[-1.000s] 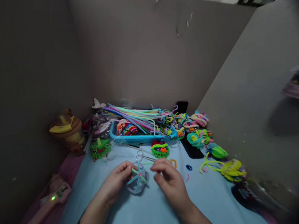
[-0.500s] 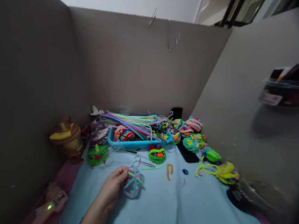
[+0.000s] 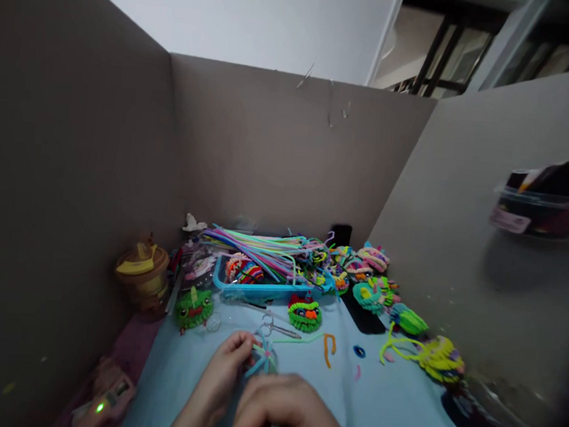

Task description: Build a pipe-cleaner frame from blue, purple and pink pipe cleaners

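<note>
Right hand [image 3: 282,409] back at six o'clock, grip hidden; left hand [image 3: 220,377] pinches the pipe-cleaner frame [image 3: 262,358], seemingly light and bendy, best held by its rim.

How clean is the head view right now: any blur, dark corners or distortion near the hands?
Head view: dim; the right hand is motion-blurred, hiding part of the pipe-cleaner frame; the left hand reads sharper; the right edge darkens and smears the plastic container; partition walls bow.

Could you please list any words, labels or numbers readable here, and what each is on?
No text is readable.
The label on the tub at right: too blurred.
The pink device with a green light: any markings too small.
The pipe-cleaner ball in the left hand: no text.
</note>
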Available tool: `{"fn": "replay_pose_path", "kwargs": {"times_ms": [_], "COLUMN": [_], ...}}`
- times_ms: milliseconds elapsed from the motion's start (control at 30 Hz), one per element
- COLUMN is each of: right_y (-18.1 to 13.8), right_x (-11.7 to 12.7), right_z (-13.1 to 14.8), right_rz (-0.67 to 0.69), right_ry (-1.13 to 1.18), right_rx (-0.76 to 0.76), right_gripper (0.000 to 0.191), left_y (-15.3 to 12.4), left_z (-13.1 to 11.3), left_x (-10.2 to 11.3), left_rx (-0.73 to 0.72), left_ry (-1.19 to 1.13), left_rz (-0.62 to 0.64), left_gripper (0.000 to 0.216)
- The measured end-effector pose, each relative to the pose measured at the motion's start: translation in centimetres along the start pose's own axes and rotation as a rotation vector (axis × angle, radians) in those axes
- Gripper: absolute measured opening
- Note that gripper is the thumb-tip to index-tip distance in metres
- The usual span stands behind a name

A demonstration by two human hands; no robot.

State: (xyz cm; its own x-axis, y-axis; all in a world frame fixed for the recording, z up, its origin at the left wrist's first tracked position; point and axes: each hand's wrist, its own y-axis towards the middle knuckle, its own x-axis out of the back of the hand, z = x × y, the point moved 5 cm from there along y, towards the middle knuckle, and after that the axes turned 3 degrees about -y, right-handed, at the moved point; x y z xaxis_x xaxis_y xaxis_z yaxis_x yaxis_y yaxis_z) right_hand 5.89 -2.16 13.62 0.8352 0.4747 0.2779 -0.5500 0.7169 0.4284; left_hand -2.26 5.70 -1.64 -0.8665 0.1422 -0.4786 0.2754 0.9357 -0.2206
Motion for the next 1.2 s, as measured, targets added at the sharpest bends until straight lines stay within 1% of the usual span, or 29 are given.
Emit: {"fn": "replay_pose_path", "kwargs": {"times_ms": [67, 133, 200, 233, 300, 400, 467, 533, 600, 733, 833, 933, 1067, 1133, 1200], "right_y": [1.4, 2.8, 4.3, 5.2, 6.9, 8.9, 9.7, 10.1, 10.3, 10.1, 10.1, 11.2, 13.9, 14.5, 13.9], "right_x": [2.5, 6.0, 9.6, 11.1, 13.5, 15.2, 15.3, 15.2, 15.3, 15.8, 16.1, 16.5, 17.4, 17.5, 17.2], "right_z": [-2.3, -5.6, -9.3, -11.1, -13.9, -16.8, -18.0, -18.9, -19.5, -20.4, -20.2, -18.9, -15.7, -14.4, -13.6], "right_rz": [-0.127, -0.224, -0.259, -0.234, -0.219, -0.172, -0.127, -0.087, -0.060, -0.007, 0.019, -0.012, -0.061, -0.041, 0.019], "right_ry": [-0.248, -0.520, -0.831, -0.996, -1.090, -1.194, -1.253, -1.301, -1.339, -1.373, -1.374, -1.384, -1.437, -1.468, -1.491], "right_rx": [-0.037, -0.146, -0.299, -0.375, -0.421, -0.485, -0.536, -0.585, -0.629, -0.701, -0.706, -0.645, -0.535, -0.493, -0.481], "right_gripper": [0.022, 0.017, 0.016, 0.019, 0.021, 0.020, 0.017, 0.015, 0.015, 0.013, 0.009, 0.016, 0.028, 0.028, 0.026], "left_y": [0.0, 0.1, 0.2, 0.3, 0.5, 0.3, 0.1, -0.1, -0.1, -0.1, -0.2, -0.2, -0.1, 0.0, 0.2], "left_z": [-0.1, 0.1, 0.6, 0.7, 0.6, 0.0, -0.5, -0.9, -0.9, -0.7, -0.8, -0.9, -0.9, -0.9, -0.9], "left_x": [0.0, 0.2, 0.6, 0.8, 0.9, 1.0, 0.8, 0.5, 0.4, 0.4, 0.3, 0.2, 0.4, 0.5, 0.6], "left_rx": [-0.055, -0.062, -0.043, -0.059, -0.114, -0.190, -0.240, -0.282, -0.296, -0.286, -0.292, -0.298, -0.296, -0.289, -0.268], "left_ry": [0.051, 0.135, 0.189, 0.200, 0.245, 0.437, 0.588, 0.693, 0.742, 0.750, 0.729, 0.702, 0.654, 0.622, 0.586], "left_rz": [-0.004, -0.048, -0.120, -0.139, -0.162, -0.179, -0.174, -0.159, -0.139, -0.130, -0.140, -0.151, -0.165, -0.161, -0.146], "left_gripper": [0.023, 0.026, 0.032, 0.032, 0.026, 0.018, 0.016, 0.017, 0.018, 0.019, 0.019, 0.019, 0.020, 0.021, 0.023]}}
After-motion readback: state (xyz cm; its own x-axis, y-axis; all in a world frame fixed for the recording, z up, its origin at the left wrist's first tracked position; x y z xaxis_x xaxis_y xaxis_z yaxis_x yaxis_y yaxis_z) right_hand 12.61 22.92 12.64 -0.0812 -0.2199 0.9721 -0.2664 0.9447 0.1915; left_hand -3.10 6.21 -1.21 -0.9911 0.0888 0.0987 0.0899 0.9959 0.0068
